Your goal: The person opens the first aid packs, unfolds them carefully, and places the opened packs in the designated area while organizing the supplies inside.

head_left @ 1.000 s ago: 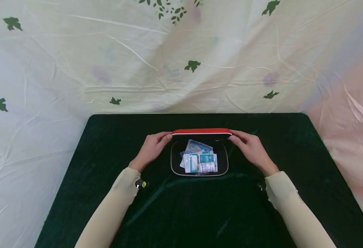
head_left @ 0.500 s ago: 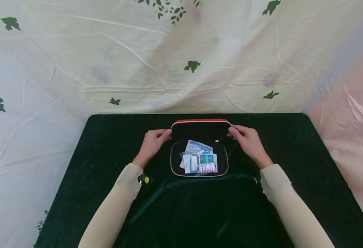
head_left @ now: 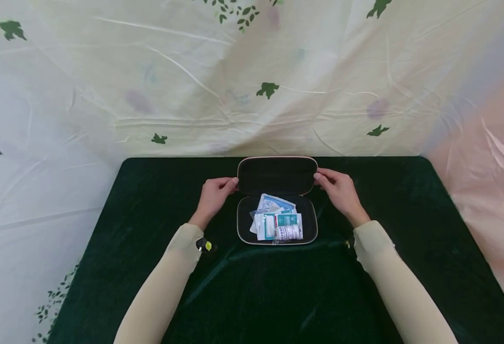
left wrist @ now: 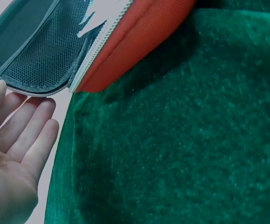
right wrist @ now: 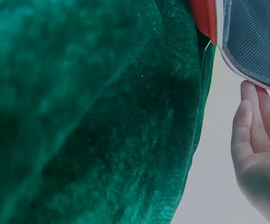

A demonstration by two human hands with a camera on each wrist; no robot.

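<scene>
A red zip case [head_left: 245, 231] lies unzipped on the table, its dark-lined lid [head_left: 277, 176] raised at the back. My left hand [head_left: 213, 195] pinches the lid's left edge between thumb and fingers. At the right edge, my right hand [head_left: 339, 192] holds the lid the same way. Inside the lid shows a black mesh pocket [left wrist: 46, 58]; the case's red shell [left wrist: 135, 46] and pale zip teeth appear beside it. Within the base are white-and-teal packets [head_left: 266, 227], a pale blue packet [head_left: 283, 201] and a small white printed roll or bottle [head_left: 288, 233].
Dark green velvet cloth [head_left: 252, 296] covers the table under the case and both forearms. Behind the table's far edge hangs a pale curtain [head_left: 191, 95] with green bird and leaf prints, which also runs along both sides.
Both hands have swung the lid up and back, so its red outside has gone from the head view and its dark inside shows fully. The base and its packets stay in place.
</scene>
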